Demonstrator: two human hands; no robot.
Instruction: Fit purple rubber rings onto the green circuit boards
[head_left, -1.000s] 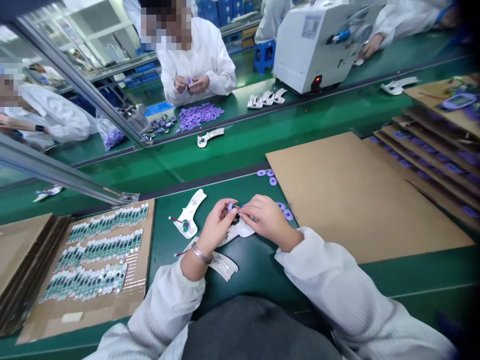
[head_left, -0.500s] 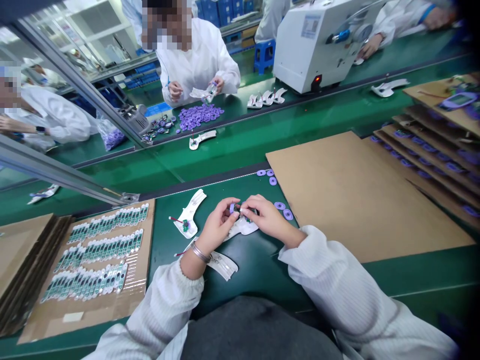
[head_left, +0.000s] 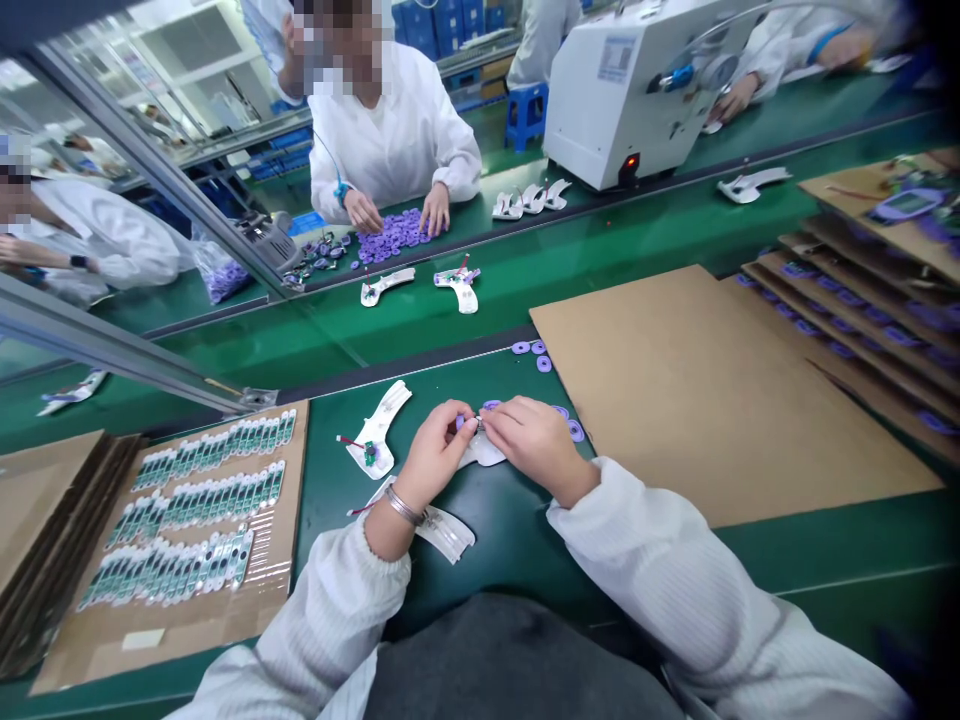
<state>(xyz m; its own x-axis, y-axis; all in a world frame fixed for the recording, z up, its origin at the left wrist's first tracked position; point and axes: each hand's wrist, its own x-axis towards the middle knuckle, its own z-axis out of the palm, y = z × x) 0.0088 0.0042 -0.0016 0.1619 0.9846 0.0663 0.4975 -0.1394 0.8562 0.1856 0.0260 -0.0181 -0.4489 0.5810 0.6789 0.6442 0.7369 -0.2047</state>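
My left hand [head_left: 436, 448] is closed, its thumb and fingers pinching a purple oval part [head_left: 460, 423] over the bench. Close against it, my right hand [head_left: 531, 440] is also closed, with its fingertips pressed together at the same spot; what they pinch is too small and covered to name. Beneath both hands lies a white curved plastic shell [head_left: 489, 452], partly hidden by the fingers. Left of my hands rests another white shell [head_left: 381, 428] bearing a small green circuit board [head_left: 369, 453] with a red wire. A further white shell [head_left: 448, 534] lies beside my left wrist.
Loose purple rings [head_left: 574, 430] lie by a large cardboard sheet [head_left: 720, 400]. At left, a cardboard sheet [head_left: 154, 640] holds rows of green-and-white strips [head_left: 225, 492]. Stacked cardboard layers [head_left: 840, 290] stand at right. Across the green belt [head_left: 315, 335], a co-worker [head_left: 397, 130] sits.
My right hand has turned, its fingers closing in over the shell. Across the belt, the co-worker released a white shell onto it and now has both hands at the purple pile. Shells on the belt shifted left.
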